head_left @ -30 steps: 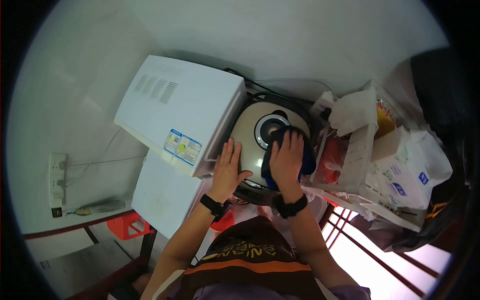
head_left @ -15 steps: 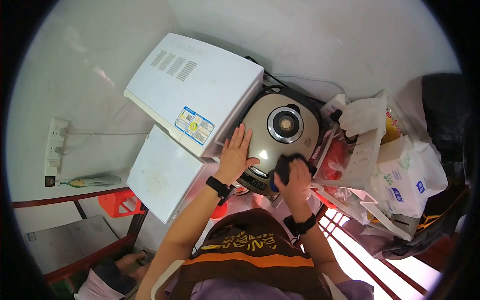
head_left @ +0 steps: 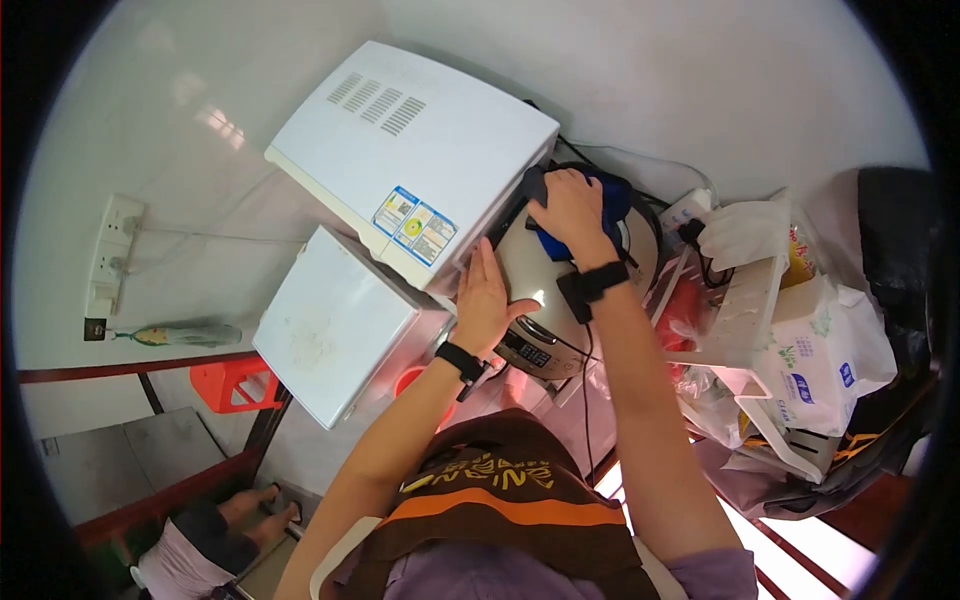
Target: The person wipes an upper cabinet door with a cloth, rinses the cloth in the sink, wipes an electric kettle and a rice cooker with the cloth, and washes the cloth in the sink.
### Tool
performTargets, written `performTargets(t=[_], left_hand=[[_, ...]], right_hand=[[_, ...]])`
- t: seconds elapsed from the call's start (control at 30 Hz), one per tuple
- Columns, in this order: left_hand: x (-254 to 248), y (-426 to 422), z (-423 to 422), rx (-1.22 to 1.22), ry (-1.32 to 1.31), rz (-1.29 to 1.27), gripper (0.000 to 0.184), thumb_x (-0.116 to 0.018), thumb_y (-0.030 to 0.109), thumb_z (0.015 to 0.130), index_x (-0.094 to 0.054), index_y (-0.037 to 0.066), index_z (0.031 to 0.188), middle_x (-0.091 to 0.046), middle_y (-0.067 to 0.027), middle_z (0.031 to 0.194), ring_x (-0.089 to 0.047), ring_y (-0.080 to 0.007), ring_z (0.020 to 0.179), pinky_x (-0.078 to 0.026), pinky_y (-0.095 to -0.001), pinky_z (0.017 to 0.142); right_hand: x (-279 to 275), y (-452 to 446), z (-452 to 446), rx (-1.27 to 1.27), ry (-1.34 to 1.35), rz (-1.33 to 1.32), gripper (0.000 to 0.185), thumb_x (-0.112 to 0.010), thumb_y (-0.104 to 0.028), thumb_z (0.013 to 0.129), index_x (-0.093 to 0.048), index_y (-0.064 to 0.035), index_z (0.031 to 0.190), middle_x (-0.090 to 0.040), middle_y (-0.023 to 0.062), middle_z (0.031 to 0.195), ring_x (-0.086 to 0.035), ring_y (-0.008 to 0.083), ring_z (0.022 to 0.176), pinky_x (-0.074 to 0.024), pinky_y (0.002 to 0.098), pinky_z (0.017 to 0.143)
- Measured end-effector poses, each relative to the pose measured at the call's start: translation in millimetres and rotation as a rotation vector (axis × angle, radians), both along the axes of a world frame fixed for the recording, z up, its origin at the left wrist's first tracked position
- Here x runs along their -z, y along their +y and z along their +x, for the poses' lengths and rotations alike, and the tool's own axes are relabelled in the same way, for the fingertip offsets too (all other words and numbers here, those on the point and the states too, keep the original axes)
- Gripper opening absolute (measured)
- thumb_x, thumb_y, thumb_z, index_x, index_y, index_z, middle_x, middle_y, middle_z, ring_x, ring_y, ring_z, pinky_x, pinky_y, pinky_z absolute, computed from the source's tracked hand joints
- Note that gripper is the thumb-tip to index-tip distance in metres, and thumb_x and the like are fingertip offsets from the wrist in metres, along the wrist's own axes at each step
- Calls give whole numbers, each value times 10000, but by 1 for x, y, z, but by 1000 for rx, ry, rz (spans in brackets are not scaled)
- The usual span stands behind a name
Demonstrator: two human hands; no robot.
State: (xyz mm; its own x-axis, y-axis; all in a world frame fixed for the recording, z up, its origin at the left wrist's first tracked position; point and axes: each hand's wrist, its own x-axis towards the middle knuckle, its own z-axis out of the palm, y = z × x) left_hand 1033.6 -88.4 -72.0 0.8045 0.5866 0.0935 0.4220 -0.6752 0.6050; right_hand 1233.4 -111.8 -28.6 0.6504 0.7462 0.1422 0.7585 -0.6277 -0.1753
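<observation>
A beige rounded cooker [head_left: 516, 262] with a dark control panel stands beside a white appliance. Across the back of its lid, my right hand [head_left: 574, 212] presses a dark blue cloth [head_left: 614, 200], which covers the round vent. My left hand [head_left: 482, 302] lies on the cooker's left edge, fingers stretched out and holding nothing. Both wrists carry black bands, and a dark cable hangs down from the right one.
The white appliance [head_left: 420, 130] and a lower white box [head_left: 335, 325] stand left. On the right a white rack [head_left: 750, 310] holds tissue packs [head_left: 815, 355] and bags. A red stool [head_left: 235, 385] and another person [head_left: 195, 550] are at lower left.
My right hand has moved with the cloth from the lid's front right to its back. My left hand stays at the cooker's left edge. The view has shifted.
</observation>
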Motion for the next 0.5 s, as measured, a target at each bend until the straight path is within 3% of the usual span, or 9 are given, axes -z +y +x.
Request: performTargets(t=[0.1, 0.2, 0.23, 0.33, 0.37, 0.4, 0.43, 0.5], left_hand=[[-4, -1, 0, -11, -8, -71, 1210, -799, 482, 621, -118, -123, 1418, -337, -367, 1371, -351, -460, 1294, -303, -486, 1060], [4, 0, -1, 13, -5, -33, 1172, -795, 471, 619, -152, -78, 1430, -318, -324, 1407, -329, -429, 1323, -306, -530, 1052], [-4, 0, -1, 36, -30, -41, 1084, -819, 363, 640, -204, -68, 1422, -289, -310, 1432, -304, -425, 1339, -302, -524, 1058], [-7, 7, -7, 106, -104, -68, 959, -795, 274, 700, -247, -18, 1432, -266, -271, 1463, -286, -427, 1348, -298, -456, 1084], [-20, 7, -8, 96, -98, -90, 767, -761, 185, 732, -385, 38, 1385, -277, -254, 1464, -301, -413, 1346, -308, -445, 1084], [-19, 6, -10, 96, -94, -97, 767, -761, 185, 732, -385, 38, 1385, -277, -254, 1464, -301, -413, 1346, -308, -445, 1084], [-19, 8, -10, 152, -134, -43, 686, -746, 162, 745, -439, 56, 1349, -286, -249, 1461, -306, -410, 1346, -313, -442, 1082], [-24, 4, -5, 194, -222, 11, 451, -676, 48, 765, -593, 84, 1207, -336, -232, 1439, -336, -404, 1334, -332, -438, 1072]], right_hand=[[3, -42, -23, -462, 7, 139, 451, -712, -302, 625, -630, -75, 1005, -619, 87, 1018, -545, 262, 1040, -364, 460, 924], [0, -80, -58, -503, -90, 214, 473, -742, -253, 602, -620, -84, 1027, -614, 66, 993, -540, 251, 1037, -371, 444, 904], [-2, -96, -67, -505, -90, 211, 473, -742, -253, 602, -620, -84, 1027, -614, 66, 993, -540, 251, 1037, -371, 444, 904], [-12, -149, -83, -424, 31, 209, 558, -761, -217, 586, -582, -94, 1099, -613, 75, 987, -557, 252, 997, -389, 423, 874], [-17, -165, -88, -305, 111, 189, 626, -766, -210, 579, -552, -93, 1156, -614, 82, 979, -570, 258, 962, -400, 414, 858], [-23, -176, -92, -180, 195, 165, 696, -772, -203, 573, -522, -93, 1212, -614, 89, 971, -582, 265, 928, -411, 404, 842], [-32, -181, -94, -130, 209, 163, 775, -741, -216, 603, -456, -105, 1315, -627, 115, 900, -608, 293, 817, -443, 400, 762], [-41, -181, -87, -135, 269, 107, 777, -717, -225, 619, -446, -115, 1339, -630, 123, 854, -613, 305, 783, -450, 402, 721]])
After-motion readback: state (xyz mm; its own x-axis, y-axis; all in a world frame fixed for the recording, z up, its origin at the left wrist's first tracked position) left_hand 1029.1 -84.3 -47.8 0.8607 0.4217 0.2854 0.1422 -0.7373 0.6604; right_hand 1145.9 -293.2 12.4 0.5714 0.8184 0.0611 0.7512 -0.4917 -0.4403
